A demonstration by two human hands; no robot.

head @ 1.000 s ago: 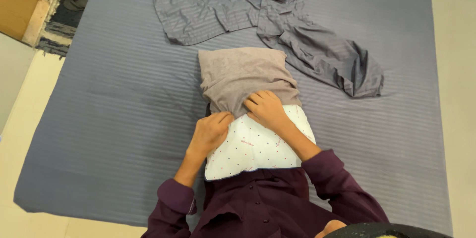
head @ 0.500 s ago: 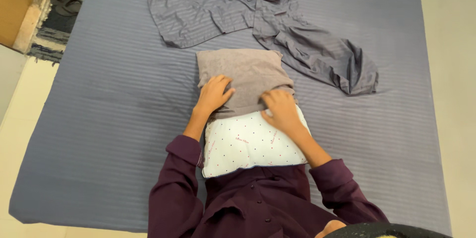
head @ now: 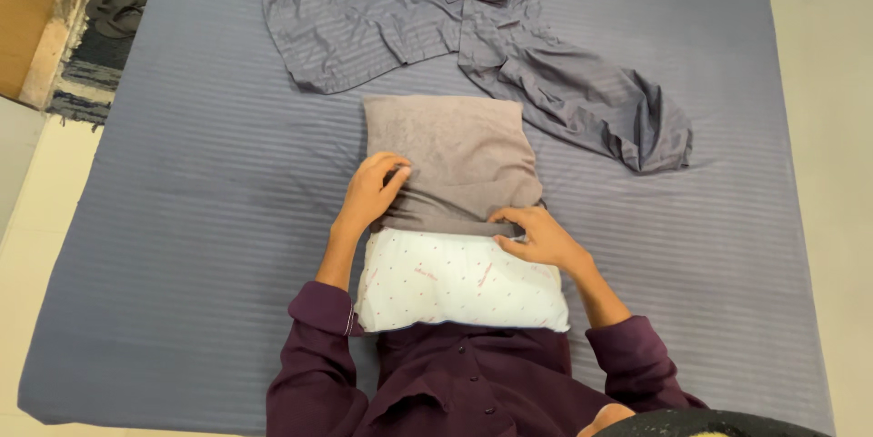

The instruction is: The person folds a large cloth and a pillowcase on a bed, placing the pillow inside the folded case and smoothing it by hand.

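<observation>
Drawn further down the white dotted pillow (head: 459,282) now, grey pillowcase (head: 450,160) (about half on): left hand (head: 368,193) flat, fingers together, right hand (head: 536,235) seemingly pinching its hem.

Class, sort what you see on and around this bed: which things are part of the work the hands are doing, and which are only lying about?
In hand:
- white dotted pillow
- grey-brown pillowcase, half pulled over it
- left hand on the case
- right hand gripping its open edge

Lying about:
- crumpled grey striped cloth
- bed sheet
- dark mat on the floor
</observation>
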